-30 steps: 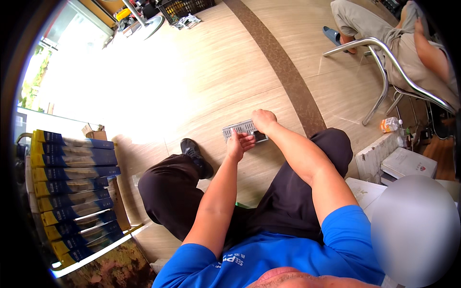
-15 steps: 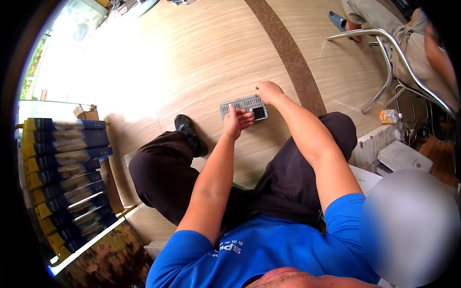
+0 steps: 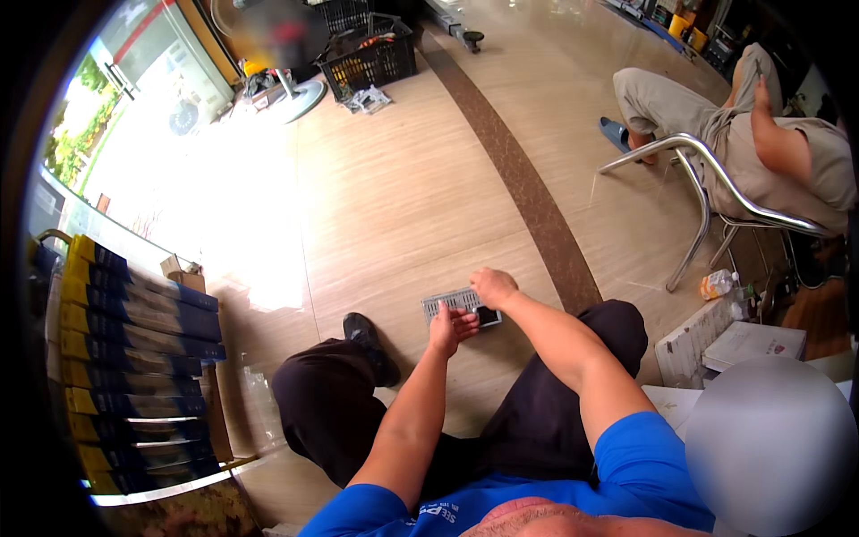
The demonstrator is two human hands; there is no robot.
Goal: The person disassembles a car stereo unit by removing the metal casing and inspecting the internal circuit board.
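A grey metal case point(image 3: 439, 303) with rows of slots and a dark square opening at its near right end is in front of my knees. My left hand point(image 3: 454, 329) is closed at its near edge, thumb on the slotted face and fingers curled beside the opening. My right hand point(image 3: 493, 288) is closed at the far right corner, fingers bent together. Whatever is between those fingers is hidden. Whether the case touches the floor, I cannot tell.
A person point(image 3: 743, 152) sits in a metal-framed chair point(image 3: 689, 141) at right. Blue-and-yellow packs point(image 3: 148, 345) are stacked at left. Black crates point(image 3: 369, 61) and a round stand base point(image 3: 300, 100) are at the back. A white box point(image 3: 753, 345) and orange-labelled bottle point(image 3: 718, 285) lie at right.
The view has tilted up, bringing the crates and back of the room into sight. Both hands and the case appear lower in the picture, and my hands remain at the case.
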